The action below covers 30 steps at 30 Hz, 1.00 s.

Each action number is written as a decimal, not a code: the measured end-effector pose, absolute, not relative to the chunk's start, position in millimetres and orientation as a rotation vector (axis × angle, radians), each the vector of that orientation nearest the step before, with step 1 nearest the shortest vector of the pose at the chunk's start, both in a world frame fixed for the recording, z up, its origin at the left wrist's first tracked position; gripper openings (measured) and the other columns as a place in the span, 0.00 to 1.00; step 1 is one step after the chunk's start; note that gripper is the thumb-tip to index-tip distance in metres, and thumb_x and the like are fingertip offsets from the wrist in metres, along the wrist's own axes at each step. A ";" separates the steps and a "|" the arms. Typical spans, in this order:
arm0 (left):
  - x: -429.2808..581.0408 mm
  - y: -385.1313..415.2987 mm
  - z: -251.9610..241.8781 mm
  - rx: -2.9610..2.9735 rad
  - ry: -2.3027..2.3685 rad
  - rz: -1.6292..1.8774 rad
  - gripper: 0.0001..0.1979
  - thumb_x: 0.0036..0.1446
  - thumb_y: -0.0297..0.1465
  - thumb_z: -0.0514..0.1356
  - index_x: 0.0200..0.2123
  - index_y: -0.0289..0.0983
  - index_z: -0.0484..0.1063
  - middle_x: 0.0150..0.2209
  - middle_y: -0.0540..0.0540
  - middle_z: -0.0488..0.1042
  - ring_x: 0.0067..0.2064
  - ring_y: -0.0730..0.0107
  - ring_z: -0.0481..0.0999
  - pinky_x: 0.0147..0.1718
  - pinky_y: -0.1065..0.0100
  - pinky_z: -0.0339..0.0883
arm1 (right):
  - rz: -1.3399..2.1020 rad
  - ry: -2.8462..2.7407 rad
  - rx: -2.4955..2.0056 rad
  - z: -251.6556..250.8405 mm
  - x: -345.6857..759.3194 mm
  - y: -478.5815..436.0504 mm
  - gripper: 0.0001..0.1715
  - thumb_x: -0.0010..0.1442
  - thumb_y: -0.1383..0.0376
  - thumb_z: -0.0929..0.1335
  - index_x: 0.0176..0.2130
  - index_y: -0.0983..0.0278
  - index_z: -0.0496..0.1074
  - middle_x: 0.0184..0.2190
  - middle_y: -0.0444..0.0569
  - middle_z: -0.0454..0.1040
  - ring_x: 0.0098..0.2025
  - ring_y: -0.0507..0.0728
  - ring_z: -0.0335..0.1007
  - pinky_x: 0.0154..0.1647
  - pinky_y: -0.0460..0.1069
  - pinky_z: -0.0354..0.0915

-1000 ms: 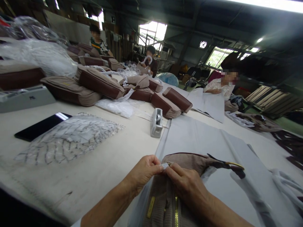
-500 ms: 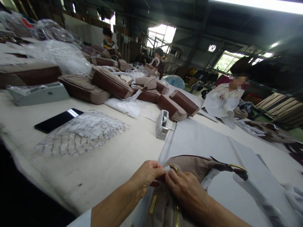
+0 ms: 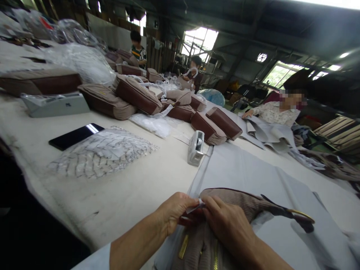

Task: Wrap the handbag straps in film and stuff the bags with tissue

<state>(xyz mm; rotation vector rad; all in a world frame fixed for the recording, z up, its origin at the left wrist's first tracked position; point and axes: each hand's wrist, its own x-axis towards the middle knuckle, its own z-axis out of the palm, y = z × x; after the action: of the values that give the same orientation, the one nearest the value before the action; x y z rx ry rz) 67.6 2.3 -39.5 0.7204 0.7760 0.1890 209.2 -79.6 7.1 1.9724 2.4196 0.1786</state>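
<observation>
Pinching a small white strip (image 3: 196, 206) between left hand (image 3: 173, 210) and right hand (image 3: 225, 224) over the bag (image 3: 236, 202) at lower centre, it could tear if tugged.

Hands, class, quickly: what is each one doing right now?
Left hand: closed, pinching a small white strip at the bag.
Right hand: closed, pinching the same strip.

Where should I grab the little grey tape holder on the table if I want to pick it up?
Probably grip the tape dispenser around its two flat side faces, coming down from above. It stands upright and narrow on the table, with open table on its left and grey sheet on its right. Its front, where the tape appears to come out, is best avoided.
</observation>
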 end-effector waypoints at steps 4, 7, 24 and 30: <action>68.3 2.7 -40.6 0.703 0.745 0.190 0.18 0.34 0.43 0.65 0.22 0.34 0.69 0.21 0.51 0.69 0.26 0.72 0.67 0.30 0.68 0.57 | 0.238 2.542 1.756 7.9 209.2 -71.3 0.08 0.56 0.74 0.67 0.33 0.62 0.66 0.28 0.44 0.69 0.25 0.54 0.67 0.21 0.48 0.54; 68.5 1.6 -39.9 0.693 0.723 0.189 0.20 0.34 0.44 0.66 0.21 0.34 0.68 0.21 0.52 0.68 0.27 0.72 0.67 0.29 0.69 0.56 | 0.271 2.566 1.685 7.8 210.4 -64.9 0.08 0.58 0.75 0.65 0.31 0.62 0.65 0.27 0.44 0.68 0.25 0.54 0.65 0.24 0.49 0.55; 74.5 17.4 -72.3 0.733 0.745 0.188 0.33 0.40 0.60 0.55 0.30 0.33 0.72 0.27 0.46 0.74 0.24 0.71 0.71 0.27 0.68 0.59 | 0.201 2.898 1.835 14.8 226.5 -122.5 0.13 0.63 0.73 0.59 0.47 0.65 0.66 0.32 0.51 0.72 0.31 0.55 0.68 0.30 0.48 0.67; 93.6 17.2 -65.4 0.816 0.706 0.305 0.21 0.29 0.42 0.69 0.25 0.33 0.70 0.21 0.53 0.68 0.21 0.78 0.63 0.25 0.71 0.56 | 0.237 2.987 1.826 7.7 227.0 -129.9 0.13 0.63 0.73 0.60 0.47 0.67 0.67 0.32 0.53 0.73 0.31 0.55 0.69 0.31 0.48 0.69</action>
<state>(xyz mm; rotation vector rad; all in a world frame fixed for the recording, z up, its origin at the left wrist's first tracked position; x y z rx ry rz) 93.6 17.2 -65.4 0.8159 0.7059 0.3054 227.0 -129.9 7.7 1.8261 2.9873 0.2375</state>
